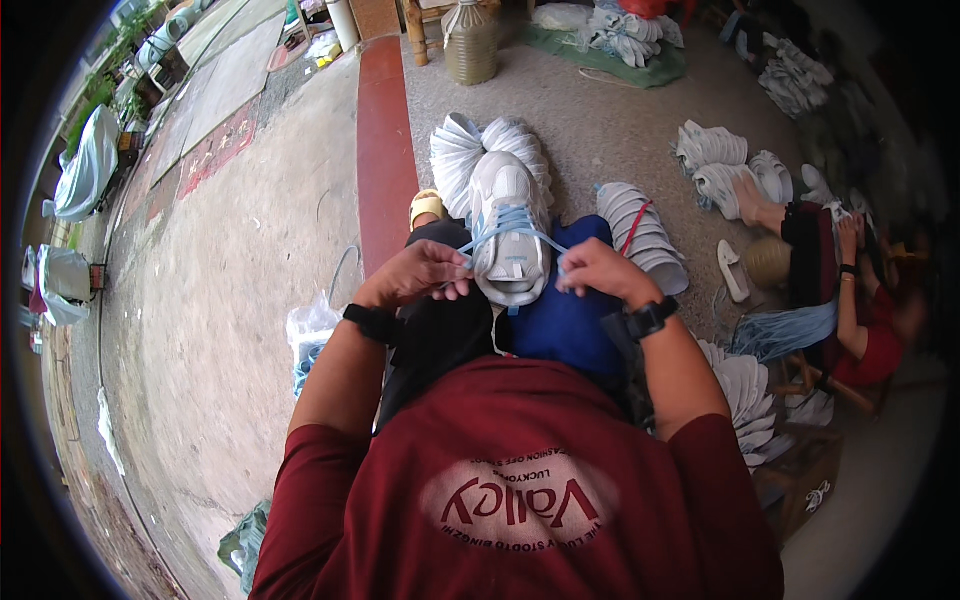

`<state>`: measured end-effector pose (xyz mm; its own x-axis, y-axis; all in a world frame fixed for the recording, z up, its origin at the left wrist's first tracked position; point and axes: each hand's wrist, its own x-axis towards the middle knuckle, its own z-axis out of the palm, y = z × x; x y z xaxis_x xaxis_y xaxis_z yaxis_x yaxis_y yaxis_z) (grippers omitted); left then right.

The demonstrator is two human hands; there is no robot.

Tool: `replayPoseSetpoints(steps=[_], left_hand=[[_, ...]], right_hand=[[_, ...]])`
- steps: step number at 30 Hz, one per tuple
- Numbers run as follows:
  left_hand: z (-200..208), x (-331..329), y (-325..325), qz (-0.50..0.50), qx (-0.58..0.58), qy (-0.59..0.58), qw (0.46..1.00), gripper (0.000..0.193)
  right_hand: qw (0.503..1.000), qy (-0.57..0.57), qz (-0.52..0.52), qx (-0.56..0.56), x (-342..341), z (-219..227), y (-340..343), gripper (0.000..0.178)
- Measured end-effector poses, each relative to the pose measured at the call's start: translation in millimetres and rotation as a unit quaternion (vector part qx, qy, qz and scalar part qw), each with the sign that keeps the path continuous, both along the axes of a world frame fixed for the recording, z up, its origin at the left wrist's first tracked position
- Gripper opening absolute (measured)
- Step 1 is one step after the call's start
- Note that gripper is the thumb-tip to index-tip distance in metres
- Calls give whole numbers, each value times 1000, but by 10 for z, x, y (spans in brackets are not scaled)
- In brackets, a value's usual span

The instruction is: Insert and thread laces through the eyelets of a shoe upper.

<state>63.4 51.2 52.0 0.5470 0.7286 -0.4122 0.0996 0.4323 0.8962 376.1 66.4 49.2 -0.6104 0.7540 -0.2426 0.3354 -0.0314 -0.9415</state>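
Observation:
A white and grey sneaker (511,262) rests on my lap between my knees, its toe pointing away from me. Light blue shoelace (514,219) runs through its eyelets, and the two ends stretch out to either side. My left hand (428,270) pinches one lace end just left of the shoe. On the other side my right hand (597,270) has its fingers closed on the opposite end. Blue cloth (563,335) covers my right thigh under the shoe.
Fanned stacks of white shoe uppers lie beyond the sneaker (455,165) and right of my knee (645,245). A co-worker (865,325) sits at the right among more piles. A plastic bag (312,330) is at my left, a jug (470,45) farther ahead.

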Motion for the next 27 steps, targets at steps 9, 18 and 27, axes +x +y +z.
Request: replayPoseSetpoints(steps=[9,18,27], left_hand=[[-156,327,343,192,-8,-44,980,11],[-279,427,336,248,62,-59,965,13],[-340,388,264,297,50,-114,947,13]], right_hand=[[921,152,-344,104,-458,-581,410,22],[844,-142,-348,381,-660,-521,325,15],[820,-219,-255,463,-807,-230,-35,14]])
